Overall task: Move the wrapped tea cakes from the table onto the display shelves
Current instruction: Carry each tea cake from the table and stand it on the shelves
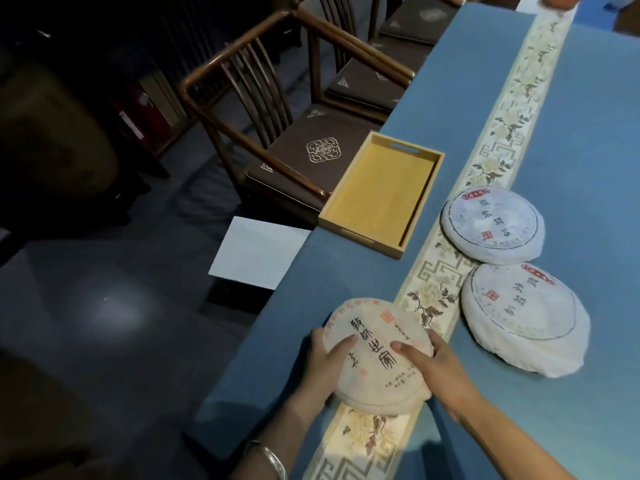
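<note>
Both hands, left (pixel 320 362) and right (pixel 434 363), are curled around opposite edges of a beige tea cake (pixel 377 355), thumbs flat on its printed face. It sits by the near edge of the desk (pixel 571 133), nearer the camera than the wooden tray (pixel 429 202). Two white tea cakes (pixel 491 225) (pixel 524 317) lie right of that tray. Probably dense and stiff inside thin, tearable paper; gripping the rim from both sides suits it.
</note>
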### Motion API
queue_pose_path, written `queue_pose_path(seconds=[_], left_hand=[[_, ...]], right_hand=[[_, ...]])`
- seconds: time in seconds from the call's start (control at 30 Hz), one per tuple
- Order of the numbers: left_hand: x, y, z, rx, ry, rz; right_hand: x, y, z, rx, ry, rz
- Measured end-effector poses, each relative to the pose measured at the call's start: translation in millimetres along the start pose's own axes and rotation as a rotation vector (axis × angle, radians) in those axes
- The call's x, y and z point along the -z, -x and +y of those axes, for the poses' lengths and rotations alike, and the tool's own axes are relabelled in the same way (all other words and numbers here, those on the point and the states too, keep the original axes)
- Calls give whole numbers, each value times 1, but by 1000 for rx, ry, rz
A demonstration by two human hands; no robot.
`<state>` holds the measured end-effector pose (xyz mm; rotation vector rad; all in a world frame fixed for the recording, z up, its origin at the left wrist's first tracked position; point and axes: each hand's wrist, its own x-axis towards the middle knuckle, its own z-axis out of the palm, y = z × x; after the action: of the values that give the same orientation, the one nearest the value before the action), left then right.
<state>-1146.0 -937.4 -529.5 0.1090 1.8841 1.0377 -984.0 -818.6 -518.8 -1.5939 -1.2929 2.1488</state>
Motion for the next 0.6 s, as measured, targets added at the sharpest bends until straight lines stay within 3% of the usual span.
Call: queue_pose_path(seconds=[0.17, 0.3, 0.5, 0.6], left_hand=[[9, 10, 16, -55, 262, -67], [15, 28, 37, -100, 303, -120], [17, 71, 49, -247, 195, 109], [1, 103, 43, -281, 235, 74]], right_hand=[[-7, 17, -12, 72, -108, -31], [-1, 31, -19, 94, -179, -16], [25, 60, -25, 186, -210, 37], [34, 74, -26, 240, -244, 45]])
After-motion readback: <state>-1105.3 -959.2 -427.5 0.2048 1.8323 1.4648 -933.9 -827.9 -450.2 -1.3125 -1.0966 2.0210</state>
